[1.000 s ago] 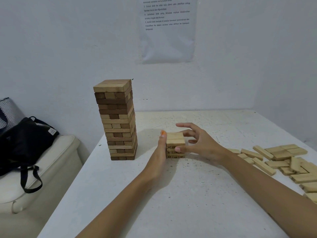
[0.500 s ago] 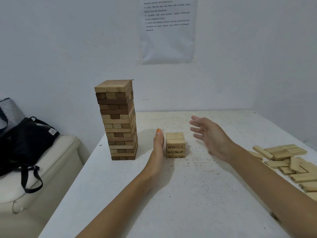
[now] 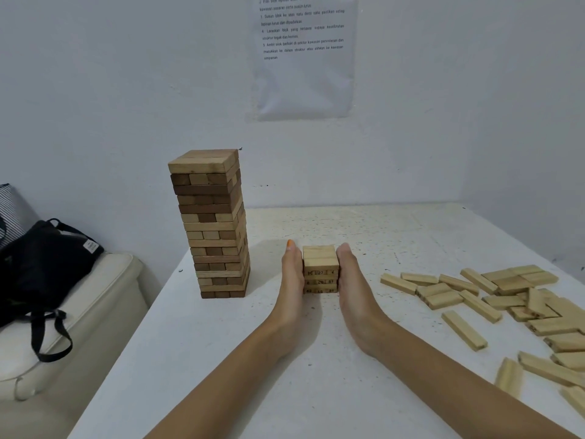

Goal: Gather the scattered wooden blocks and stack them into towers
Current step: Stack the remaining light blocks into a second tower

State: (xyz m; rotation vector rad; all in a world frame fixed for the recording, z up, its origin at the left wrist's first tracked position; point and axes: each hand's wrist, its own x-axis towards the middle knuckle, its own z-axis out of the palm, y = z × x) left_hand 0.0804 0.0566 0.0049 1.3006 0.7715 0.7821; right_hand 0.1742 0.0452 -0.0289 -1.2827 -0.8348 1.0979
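Observation:
A short stack of pale numbered blocks (image 3: 320, 268) stands in the middle of the white table (image 3: 316, 391). My left hand (image 3: 290, 280) lies flat against its left side, fingers straight. My right hand (image 3: 353, 280) presses flat against its right side the same way. A tall tower of mixed dark and light blocks (image 3: 212, 223) stands to the left near the table's edge. Several loose pale blocks (image 3: 493, 299) lie scattered at the right.
The table's left edge runs close beside the tall tower. Beyond it a cream seat (image 3: 79, 312) carries a black bag (image 3: 41, 264). A printed sheet (image 3: 304, 55) hangs on the white wall behind the table.
My right hand, spread away from the short stack half a second ago, has come back flat against its right side. My left hand has closed in on the left side.

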